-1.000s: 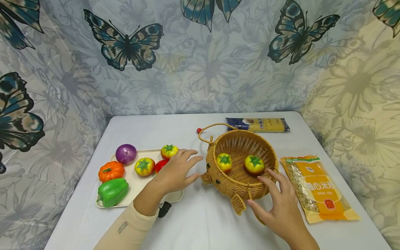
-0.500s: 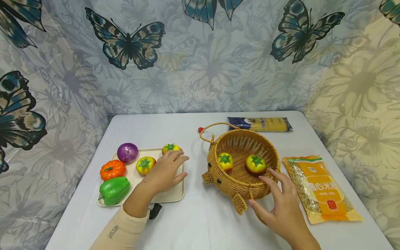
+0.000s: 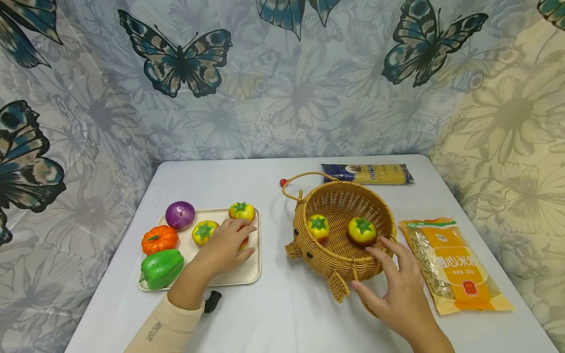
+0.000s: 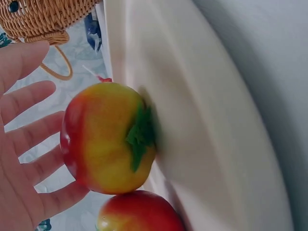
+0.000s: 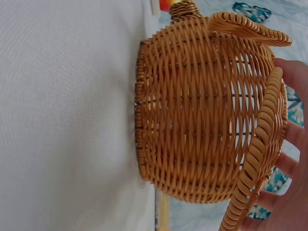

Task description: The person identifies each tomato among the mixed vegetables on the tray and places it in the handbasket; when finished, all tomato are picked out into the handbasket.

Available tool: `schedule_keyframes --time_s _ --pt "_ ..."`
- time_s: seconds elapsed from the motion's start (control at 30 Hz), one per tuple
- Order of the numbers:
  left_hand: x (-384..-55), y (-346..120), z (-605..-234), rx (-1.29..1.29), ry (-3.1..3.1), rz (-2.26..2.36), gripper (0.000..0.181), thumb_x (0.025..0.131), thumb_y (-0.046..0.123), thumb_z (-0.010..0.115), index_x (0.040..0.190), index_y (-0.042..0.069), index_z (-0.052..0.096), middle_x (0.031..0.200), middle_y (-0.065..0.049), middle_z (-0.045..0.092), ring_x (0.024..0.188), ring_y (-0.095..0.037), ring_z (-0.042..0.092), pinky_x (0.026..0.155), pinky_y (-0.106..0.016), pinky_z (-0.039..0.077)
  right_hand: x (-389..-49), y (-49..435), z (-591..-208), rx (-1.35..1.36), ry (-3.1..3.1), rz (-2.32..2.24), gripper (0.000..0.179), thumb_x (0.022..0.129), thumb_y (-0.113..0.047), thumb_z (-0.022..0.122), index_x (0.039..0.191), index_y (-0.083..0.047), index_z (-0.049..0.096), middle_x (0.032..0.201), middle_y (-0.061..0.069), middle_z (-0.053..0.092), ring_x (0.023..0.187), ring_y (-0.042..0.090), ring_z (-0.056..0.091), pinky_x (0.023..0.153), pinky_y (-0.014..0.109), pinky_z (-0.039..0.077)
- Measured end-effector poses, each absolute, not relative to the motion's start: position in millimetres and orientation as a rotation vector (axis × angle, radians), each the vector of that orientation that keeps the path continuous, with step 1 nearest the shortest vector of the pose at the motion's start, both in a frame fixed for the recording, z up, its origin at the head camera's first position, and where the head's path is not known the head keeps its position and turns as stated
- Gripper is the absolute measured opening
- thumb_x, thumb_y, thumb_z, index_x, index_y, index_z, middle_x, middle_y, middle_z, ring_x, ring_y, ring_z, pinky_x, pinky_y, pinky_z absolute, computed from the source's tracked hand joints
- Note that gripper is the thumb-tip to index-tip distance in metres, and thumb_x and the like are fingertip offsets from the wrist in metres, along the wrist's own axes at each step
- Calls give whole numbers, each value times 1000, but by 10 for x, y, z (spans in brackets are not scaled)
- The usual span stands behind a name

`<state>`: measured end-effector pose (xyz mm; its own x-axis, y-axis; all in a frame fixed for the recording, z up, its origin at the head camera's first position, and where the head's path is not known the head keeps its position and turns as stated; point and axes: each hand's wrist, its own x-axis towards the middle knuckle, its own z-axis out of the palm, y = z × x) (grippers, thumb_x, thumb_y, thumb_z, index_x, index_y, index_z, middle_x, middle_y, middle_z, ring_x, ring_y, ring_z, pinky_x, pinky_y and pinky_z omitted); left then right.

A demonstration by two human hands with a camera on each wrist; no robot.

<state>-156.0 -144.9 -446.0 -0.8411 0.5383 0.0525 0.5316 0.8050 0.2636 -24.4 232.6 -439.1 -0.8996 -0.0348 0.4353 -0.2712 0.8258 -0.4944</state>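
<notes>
My left hand [image 3: 224,247] is over a red-and-yellow toy tomato [image 4: 108,139] on the cream tray [image 3: 238,278]. In the left wrist view its fingers are spread and fairly straight, right at the tomato's red side; in the head view the hand covers most of this tomato. Two more toy tomatoes sit near it, one at the tray's back corner [image 3: 242,212] and one left of the fingers [image 3: 204,232]. My right hand [image 3: 401,289] holds the rim of a fish-shaped wicker basket [image 5: 202,110], thumb outside. Inside the basket lie two toy tomatoes [image 3: 362,231].
A purple onion-like ball [image 3: 180,215], an orange toy pumpkin [image 3: 160,239] and a green toy bell pepper [image 3: 162,269] line the tray's left side. Right of the basket lies an orange bag [image 3: 456,267]; behind it, a blue-and-yellow pasta packet [image 3: 379,174] and a small red ball [image 3: 283,182].
My left hand has moved left, from beside the basket back over the tray, and down onto the tomato there. The right hand stays at the basket rim.
</notes>
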Motion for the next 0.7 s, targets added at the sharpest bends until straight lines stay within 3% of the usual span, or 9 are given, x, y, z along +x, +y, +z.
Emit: schedule_keyframes --time_s 0.33,0.53,0.7 --pt "-1554 -1540 -4482 787 2928 426 53 95 37 72 142 15 59 144 -7 53 133 -30 46 115 -51 41 -251 2330 -4407 220 -2596 792 72 66 -31 94 129 -15 61 153 20 39 138 52 30 100 79 24" --pt "-1549 -1594 -4511 787 2935 432 41 93 25 74 132 14 65 140 -9 55 132 -31 47 112 -50 44 -251 2335 -4404 223 -2590 805 73 66 -30 94 129 -14 61 153 21 38 139 52 29 103 79 21" --pt "-1534 -1603 -4521 794 2934 441 43 90 13 76 131 13 65 140 -10 54 132 -33 46 112 -51 45 -253 2333 -4405 227 -2584 811 73 66 -29 94 129 -12 62 152 22 38 139 54 28 104 79 21"
